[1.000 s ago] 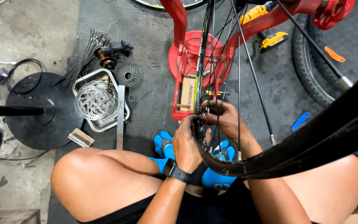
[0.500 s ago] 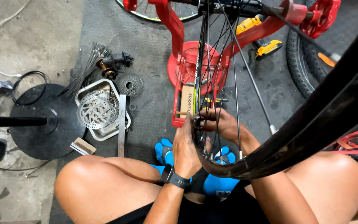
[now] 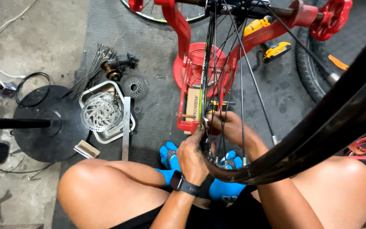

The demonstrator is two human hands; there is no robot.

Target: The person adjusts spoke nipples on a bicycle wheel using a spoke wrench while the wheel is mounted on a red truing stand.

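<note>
Since the earlier frame your view has tilted up slightly; both hands remain at the same spot on the rim.

1. Left hand (image 3: pixel 194 157): wearing a dark wristwatch (image 3: pixel 184 185), fingers closed narrowly on the black bicycle rim (image 3: pixel 250 170) at its lowest stretch.
2. Right hand (image 3: pixel 230 127): just beyond the left, reaching between the spokes (image 3: pixel 241 85), fingers curled at the rim; what they pinch cannot be told.
3. Blue shoes (image 3: pixel 170 160): directly beneath both hands, between your knees.
4. Red truing stand (image 3: pixel 191 68): just ahead of the hands, carrying the wheel upright.
5. Metal tray (image 3: pixel 128 124) with a brake disc (image 3: pixel 100 113): left of the left hand; a cassette (image 3: pixel 135 88) just beyond it.
6. Black round base (image 3: pixel 47 127): further left.
7. Yellow power drill (image 3: pixel 276 51): ahead and right of the right hand.
</note>
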